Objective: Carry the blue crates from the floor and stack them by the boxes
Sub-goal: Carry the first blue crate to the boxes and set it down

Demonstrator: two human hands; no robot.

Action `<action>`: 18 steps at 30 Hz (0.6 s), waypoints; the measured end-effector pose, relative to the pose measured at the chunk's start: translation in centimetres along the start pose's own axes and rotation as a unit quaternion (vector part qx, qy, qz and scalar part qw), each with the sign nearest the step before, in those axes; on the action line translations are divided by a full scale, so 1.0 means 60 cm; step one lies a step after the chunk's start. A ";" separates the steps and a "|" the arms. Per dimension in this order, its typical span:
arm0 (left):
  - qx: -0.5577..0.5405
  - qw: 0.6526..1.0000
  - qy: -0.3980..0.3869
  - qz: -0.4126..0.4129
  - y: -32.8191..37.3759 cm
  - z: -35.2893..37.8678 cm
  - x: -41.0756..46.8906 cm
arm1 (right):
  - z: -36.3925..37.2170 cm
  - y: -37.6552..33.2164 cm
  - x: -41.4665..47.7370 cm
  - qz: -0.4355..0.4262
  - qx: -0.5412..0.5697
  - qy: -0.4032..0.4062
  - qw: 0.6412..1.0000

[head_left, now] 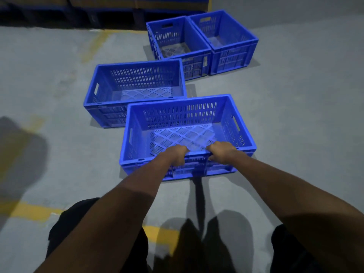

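An empty blue slotted crate (234, 107) fills the centre of the view, low over the grey floor. My left hand (177, 155) and my right hand (221, 152) both grip its near long rim, fingers curled over the edge. Just behind it a second empty blue crate (94, 79) rests on the floor. Two more blue crates stand side by side farther back, one on the left (204, 62) and one on the right (234, 58). Cardboard boxes (137, 2) line the top edge of the view.
Yellow painted lines (29, 210) cross the concrete floor near my feet and another runs at the back left (94, 46). My dark trouser legs show at the bottom. Dark shadow lies under the boxes at the far edge.
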State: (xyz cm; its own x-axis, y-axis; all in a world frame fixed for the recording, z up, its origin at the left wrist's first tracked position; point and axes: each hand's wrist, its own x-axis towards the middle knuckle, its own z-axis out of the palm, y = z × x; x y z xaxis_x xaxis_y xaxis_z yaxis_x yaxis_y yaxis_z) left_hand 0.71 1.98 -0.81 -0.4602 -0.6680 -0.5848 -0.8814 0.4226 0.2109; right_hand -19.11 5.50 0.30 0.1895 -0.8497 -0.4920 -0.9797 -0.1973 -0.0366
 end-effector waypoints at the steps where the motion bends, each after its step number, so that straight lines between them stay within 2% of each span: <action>1: 0.008 1.000 0.006 -0.007 0.001 -0.012 -0.008 | -0.013 0.003 -0.004 -0.004 0.010 0.001 1.000; 7: 0.001 1.000 0.024 -0.020 0.031 -0.081 -0.044 | -0.096 0.018 -0.029 0.000 0.039 0.003 0.999; 11: 0.004 0.997 0.076 -0.007 0.037 -0.134 -0.056 | -0.149 0.029 -0.047 0.007 0.033 0.043 0.999; 14: 0.019 0.993 0.118 -0.005 0.037 -0.196 -0.071 | -0.202 0.033 -0.067 0.005 0.024 0.080 0.997; 18: 0.037 0.992 0.120 0.017 0.067 -0.301 -0.118 | -0.298 0.042 -0.122 0.015 0.043 0.084 0.995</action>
State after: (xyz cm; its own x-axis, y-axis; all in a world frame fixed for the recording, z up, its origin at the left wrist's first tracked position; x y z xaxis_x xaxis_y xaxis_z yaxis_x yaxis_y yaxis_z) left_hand -1.51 -2.65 18.33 -0.5088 -0.7756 -0.3735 -0.8592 0.4847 0.1639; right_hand -21.79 2.45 19.38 0.1613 -0.9258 -0.3418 -0.9857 -0.1338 -0.1025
